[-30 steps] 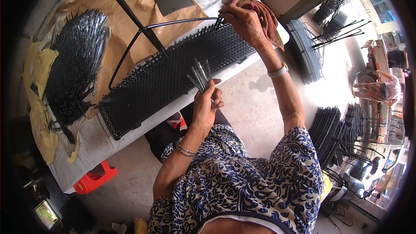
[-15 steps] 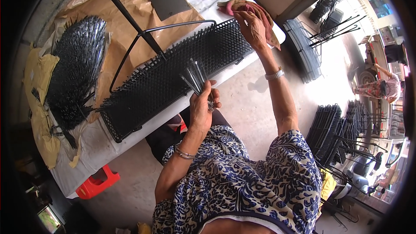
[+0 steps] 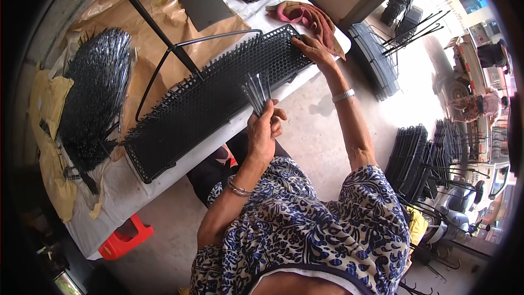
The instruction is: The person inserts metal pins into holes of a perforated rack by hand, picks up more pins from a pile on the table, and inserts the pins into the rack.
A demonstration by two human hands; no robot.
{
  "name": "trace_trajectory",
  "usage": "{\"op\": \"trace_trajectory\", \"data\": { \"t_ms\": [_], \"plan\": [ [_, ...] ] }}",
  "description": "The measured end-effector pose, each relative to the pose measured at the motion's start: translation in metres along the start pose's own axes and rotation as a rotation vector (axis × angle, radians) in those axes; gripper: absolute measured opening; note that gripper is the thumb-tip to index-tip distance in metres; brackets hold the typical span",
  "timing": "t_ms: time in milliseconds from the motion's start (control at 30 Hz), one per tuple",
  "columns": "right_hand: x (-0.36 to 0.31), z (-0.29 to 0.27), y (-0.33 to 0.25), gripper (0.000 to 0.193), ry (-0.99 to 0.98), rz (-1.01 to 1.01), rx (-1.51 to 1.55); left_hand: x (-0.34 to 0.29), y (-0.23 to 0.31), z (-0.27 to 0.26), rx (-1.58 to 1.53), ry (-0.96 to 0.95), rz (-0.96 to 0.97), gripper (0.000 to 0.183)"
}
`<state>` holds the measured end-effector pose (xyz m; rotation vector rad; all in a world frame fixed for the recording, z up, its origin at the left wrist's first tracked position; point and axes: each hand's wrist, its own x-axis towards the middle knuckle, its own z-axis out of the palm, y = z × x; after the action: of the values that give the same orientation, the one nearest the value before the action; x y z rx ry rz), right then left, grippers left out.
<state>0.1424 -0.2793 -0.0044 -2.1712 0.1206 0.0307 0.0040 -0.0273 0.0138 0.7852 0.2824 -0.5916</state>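
A small bundle of thin, shiny dark strips [image 3: 254, 93] stands up out of my left hand [image 3: 263, 134], whose fingers are closed round its lower end. My left hand is just in front of a long black perforated panel [image 3: 218, 94], which lies along the near table edge with rows of strips sticking up from its back side. My right hand [image 3: 316, 52] is at the panel's far right end, fingers drawn together over the holes; whatever they pinch is too small to make out. A pink and brown cloth [image 3: 314, 21] lies right behind that hand.
A large heap of dark strips [image 3: 94, 84] lies on brown paper at the left. A black rod frame [image 3: 150, 19] rises over the panel. Flat grey plates [image 3: 203, 1] lie at the back. Stacked black racks [image 3: 406, 155] stand right, a red stool [image 3: 126, 237] lower left.
My right hand has come down from beside the cloth onto the panel's right end. My left hand, still round the strips, has shifted slightly right.
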Motion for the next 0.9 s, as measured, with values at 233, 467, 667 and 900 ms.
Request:
{"op": "trace_trajectory", "data": {
  "t_ms": [233,467,667,900],
  "plan": [
    [-0.022,0.047,0.008,0.061,0.286,-0.188,-0.043,0.001,0.005,0.003,0.002,0.056,0.015,0.033],
    [-0.086,0.038,-0.092,0.042,-0.013,-0.162,0.229,-0.003,0.011,0.001,0.064,0.059,0.018,0.029],
    [-0.08,0.033,-0.096,0.023,-0.076,-0.142,0.28,0.005,0.003,0.003,-0.066,0.092,0.016,0.031],
    [-0.026,0.041,-0.104,0.011,0.501,-0.548,-0.034,-0.001,0.008,-0.003,-0.016,0.087,-0.035,0.025]
  ]
}}
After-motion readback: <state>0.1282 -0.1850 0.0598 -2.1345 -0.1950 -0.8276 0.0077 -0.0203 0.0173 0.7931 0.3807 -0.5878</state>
